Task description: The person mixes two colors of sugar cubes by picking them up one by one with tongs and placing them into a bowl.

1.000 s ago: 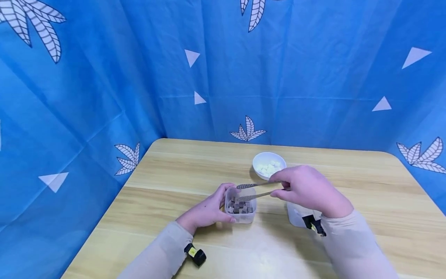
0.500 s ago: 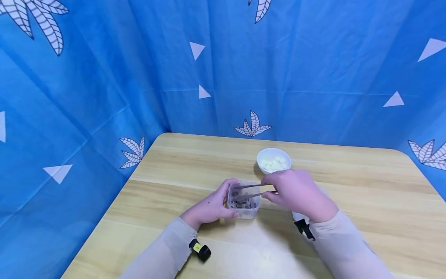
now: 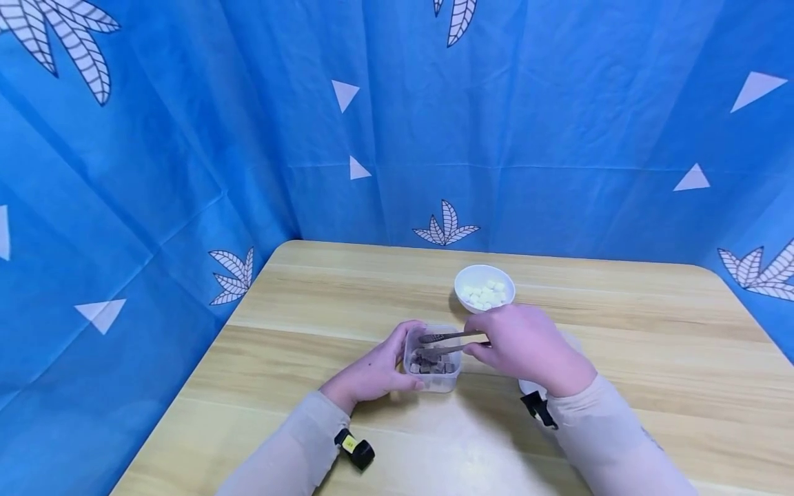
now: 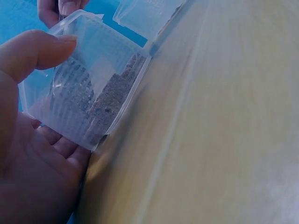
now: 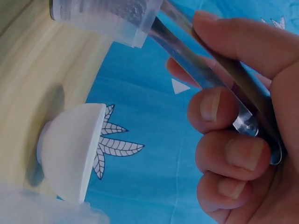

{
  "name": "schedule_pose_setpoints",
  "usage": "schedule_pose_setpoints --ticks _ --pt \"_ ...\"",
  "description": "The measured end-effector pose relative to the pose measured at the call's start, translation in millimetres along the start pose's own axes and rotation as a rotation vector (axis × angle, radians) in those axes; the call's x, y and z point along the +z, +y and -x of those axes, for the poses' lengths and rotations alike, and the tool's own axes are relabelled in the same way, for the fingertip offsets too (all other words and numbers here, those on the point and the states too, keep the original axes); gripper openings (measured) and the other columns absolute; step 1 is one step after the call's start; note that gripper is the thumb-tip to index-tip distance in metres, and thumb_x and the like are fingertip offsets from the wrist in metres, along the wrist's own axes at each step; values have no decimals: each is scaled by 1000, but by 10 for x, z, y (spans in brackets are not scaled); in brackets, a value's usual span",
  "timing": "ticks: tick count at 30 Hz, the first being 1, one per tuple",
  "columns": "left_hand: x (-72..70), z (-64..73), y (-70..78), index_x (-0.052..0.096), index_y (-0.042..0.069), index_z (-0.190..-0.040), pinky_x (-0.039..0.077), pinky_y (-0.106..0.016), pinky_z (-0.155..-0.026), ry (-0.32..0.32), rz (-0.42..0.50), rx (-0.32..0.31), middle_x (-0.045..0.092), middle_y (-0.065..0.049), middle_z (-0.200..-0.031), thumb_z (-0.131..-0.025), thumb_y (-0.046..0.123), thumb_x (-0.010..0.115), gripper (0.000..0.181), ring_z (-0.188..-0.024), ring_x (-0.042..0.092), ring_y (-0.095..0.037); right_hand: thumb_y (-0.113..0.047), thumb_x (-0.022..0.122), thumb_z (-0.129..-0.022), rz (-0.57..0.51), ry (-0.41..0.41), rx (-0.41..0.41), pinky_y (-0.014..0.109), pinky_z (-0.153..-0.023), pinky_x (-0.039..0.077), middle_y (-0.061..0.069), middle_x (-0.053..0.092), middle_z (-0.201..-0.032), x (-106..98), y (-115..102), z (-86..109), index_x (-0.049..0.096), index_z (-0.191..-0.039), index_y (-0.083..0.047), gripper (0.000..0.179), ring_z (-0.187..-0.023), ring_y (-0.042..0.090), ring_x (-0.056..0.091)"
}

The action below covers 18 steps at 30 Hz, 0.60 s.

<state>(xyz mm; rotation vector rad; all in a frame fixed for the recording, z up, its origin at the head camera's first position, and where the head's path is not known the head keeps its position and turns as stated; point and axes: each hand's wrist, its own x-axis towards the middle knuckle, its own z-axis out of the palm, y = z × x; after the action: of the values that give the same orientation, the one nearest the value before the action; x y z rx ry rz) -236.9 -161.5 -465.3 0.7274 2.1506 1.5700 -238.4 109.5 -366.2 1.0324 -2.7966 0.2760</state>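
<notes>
Left hand [image 3: 380,368] has its grip curled round a clear plastic tub [image 3: 439,385] of dark cubes [image 3: 433,366] on the tabletop [image 3: 335,289]. Right hand [image 3: 530,344] has its grip pinching metal tongs [image 5: 184,56], tips spread inside the tub. White bowl [image 5: 70,151] of pale cubes [image 3: 486,295] sits just beyond.

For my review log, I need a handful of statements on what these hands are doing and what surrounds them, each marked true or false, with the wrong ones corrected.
1. The left hand holds a clear tub. True.
2. That tub is empty. False: dark cubes lie in it.
3. In the head view, a white bowl stands beyond the tub. True.
4. The right hand grips metal tongs. True.
5. The tongs reach into the bowl. False: they reach into the tub.
</notes>
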Motion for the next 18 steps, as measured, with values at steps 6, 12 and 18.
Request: schedule_pose_setpoints --ticks 6,12,18 --pt "-8 6 -3 26 20 -153 30 -39 -117 4 -7 4 50 -4 -146 -80 6 79 91 -134 48 -15 -40 80 -85 18 2 -6 33 -43 39 -13 69 -79 40 -13 -23 75 -93 -26 17 -55 7 49" --pt "-15 -11 -7 27 16 -152 29 -40 -118 -5 -9 13 50 -3 -145 -81 6 78 89 -134 47 -15 -38 81 -85 -1 -1 -19 32 -45 39 -16 65 -75 24 9 -17 74 -91 -26 15 -54 6 47" --pt "-6 9 -2 28 23 -152 28 -40 -118 -1 -22 -11 47 2 -147 -81 10 79 89 -135 45 -13 -34 81 -86 -61 12 -31 29 -50 42 -17 63 -74 -78 57 36 75 -93 -25 13 -55 3 46"
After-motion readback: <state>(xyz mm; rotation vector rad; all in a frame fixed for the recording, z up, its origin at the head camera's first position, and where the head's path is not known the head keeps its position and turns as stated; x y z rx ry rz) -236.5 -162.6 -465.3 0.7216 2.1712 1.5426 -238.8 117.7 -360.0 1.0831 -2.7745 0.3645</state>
